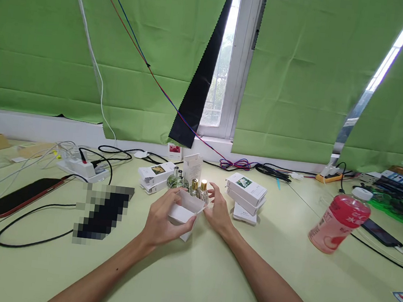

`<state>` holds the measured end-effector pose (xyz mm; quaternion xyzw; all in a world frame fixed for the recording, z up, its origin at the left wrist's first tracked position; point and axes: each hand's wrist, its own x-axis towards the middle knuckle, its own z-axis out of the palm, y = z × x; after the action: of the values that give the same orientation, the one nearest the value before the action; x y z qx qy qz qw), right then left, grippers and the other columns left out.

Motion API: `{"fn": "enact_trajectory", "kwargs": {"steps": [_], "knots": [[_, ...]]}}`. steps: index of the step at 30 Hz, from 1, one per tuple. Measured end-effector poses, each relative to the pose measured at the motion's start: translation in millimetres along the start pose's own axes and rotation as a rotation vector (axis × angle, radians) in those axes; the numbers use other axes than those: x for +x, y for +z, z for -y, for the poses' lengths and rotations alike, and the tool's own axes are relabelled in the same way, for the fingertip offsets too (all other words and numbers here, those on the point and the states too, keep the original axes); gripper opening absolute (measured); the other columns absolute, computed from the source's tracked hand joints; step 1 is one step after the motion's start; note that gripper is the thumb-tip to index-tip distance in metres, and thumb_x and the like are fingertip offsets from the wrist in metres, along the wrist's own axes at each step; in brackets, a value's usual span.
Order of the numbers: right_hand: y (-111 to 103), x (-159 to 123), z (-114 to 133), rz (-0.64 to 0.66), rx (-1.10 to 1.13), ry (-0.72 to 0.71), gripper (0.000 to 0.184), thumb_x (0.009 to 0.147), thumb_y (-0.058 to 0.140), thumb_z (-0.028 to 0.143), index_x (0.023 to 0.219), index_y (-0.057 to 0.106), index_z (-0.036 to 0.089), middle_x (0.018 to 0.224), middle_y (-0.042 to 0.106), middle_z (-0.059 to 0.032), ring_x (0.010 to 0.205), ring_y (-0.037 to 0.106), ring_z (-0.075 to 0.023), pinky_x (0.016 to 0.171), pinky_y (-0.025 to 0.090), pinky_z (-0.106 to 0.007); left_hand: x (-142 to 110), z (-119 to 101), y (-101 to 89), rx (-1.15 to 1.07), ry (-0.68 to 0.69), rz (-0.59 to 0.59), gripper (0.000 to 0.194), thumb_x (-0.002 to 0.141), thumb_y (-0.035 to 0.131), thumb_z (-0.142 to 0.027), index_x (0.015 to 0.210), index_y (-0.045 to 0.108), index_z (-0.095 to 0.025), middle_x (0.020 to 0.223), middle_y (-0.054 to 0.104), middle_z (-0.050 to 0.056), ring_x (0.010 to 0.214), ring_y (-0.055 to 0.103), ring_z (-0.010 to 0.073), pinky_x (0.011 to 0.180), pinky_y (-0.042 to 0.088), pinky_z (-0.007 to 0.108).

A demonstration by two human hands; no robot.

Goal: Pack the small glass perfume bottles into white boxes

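Note:
My left hand (164, 217) is closed around a small white box (181, 214), fingers on its far side and thumb on the near side. The box is tilted, with its open end and a raised flap facing up. My right hand (218, 210) is just right of the box, fingers curved and apart beside a glass bottle with a gold cap (204, 185). Whether the fingertips touch that bottle is hard to see. Another gold-capped bottle (194, 185) stands beside it, and several clear glass bottles (177, 180) stand behind my left hand.
White printed boxes are stacked at the left (157, 172) and right (246, 188); an upright white carton (193, 165) stands behind the bottles. A pink drink bottle (339, 222) is at the right. Phones, black cables and a power strip (85, 169) lie at the left.

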<state>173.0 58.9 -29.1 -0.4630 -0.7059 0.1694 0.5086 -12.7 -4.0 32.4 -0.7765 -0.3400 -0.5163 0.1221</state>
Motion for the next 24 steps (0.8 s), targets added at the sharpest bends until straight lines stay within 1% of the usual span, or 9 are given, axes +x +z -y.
{"fn": "enact_trajectory", "kwargs": {"steps": [3, 7, 11, 15, 20, 24], "knots": [[-1.6, 1.7, -3.8, -0.008, 0.001, -0.006, 0.059, 0.085, 0.058, 0.027, 0.141, 0.040, 0.018, 0.114, 0.068, -0.0129, 0.095, 0.065, -0.0238, 0.086, 0.053, -0.040, -0.1, 0.7, 0.0, 0.008, -0.007, -0.005, 0.031, 0.076, 0.072, -0.034, 0.085, 0.044, -0.023, 0.107, 0.071, 0.011, 0.096, 0.072, 0.0247, 0.071, 0.055, 0.030], [-4.6, 3.7, -6.0, -0.046, 0.001, -0.004, 0.055, 0.087, 0.053, 0.021, 0.140, 0.041, 0.017, 0.109, 0.071, -0.0116, 0.099, 0.067, -0.0242, 0.091, 0.051, -0.041, -1.3, 3.6, 1.0, 0.012, -0.026, 0.000, 0.030, 0.077, 0.071, -0.033, 0.085, 0.045, -0.023, 0.109, 0.070, 0.011, 0.100, 0.071, 0.0252, 0.075, 0.055, 0.032], [-6.2, 4.4, -7.0, -0.075, -0.013, 0.018, 0.052, 0.085, 0.052, 0.019, 0.137, 0.044, 0.017, 0.108, 0.072, -0.0110, 0.099, 0.067, -0.0247, 0.089, 0.052, -0.040, -3.1, 5.7, 2.3, 0.015, -0.061, 0.009, 0.030, 0.076, 0.071, -0.033, 0.085, 0.045, -0.023, 0.109, 0.071, 0.010, 0.102, 0.071, 0.0264, 0.077, 0.056, 0.033], [-6.2, 4.2, -7.9, -0.074, -0.012, 0.016, 0.053, 0.085, 0.052, 0.020, 0.137, 0.044, 0.016, 0.109, 0.072, -0.0116, 0.099, 0.068, -0.0247, 0.088, 0.053, -0.040, -3.7, 5.2, 2.3, 0.012, -0.066, 0.010, 0.028, 0.078, 0.070, -0.032, 0.085, 0.045, -0.023, 0.105, 0.071, 0.010, 0.104, 0.070, 0.0269, 0.076, 0.056, 0.033], [-6.6, 4.3, -6.9, -0.078, -0.021, 0.021, 0.052, 0.084, 0.051, 0.019, 0.136, 0.045, 0.017, 0.108, 0.073, -0.0115, 0.101, 0.068, -0.0253, 0.089, 0.052, -0.041, -3.2, 4.1, 1.9, 0.006, -0.106, 0.012, 0.026, 0.076, 0.070, -0.031, 0.083, 0.046, -0.023, 0.108, 0.071, 0.010, 0.101, 0.071, 0.0264, 0.076, 0.056, 0.034], [-6.9, 4.4, -6.5, -0.078, -0.022, 0.016, 0.051, 0.085, 0.052, 0.019, 0.135, 0.045, 0.017, 0.108, 0.072, -0.0112, 0.101, 0.067, -0.0250, 0.089, 0.052, -0.040, -3.5, 5.0, 2.5, 0.007, -0.113, 0.014, 0.026, 0.077, 0.070, -0.031, 0.084, 0.046, -0.023, 0.110, 0.071, 0.010, 0.103, 0.070, 0.0262, 0.079, 0.056, 0.034]]}}
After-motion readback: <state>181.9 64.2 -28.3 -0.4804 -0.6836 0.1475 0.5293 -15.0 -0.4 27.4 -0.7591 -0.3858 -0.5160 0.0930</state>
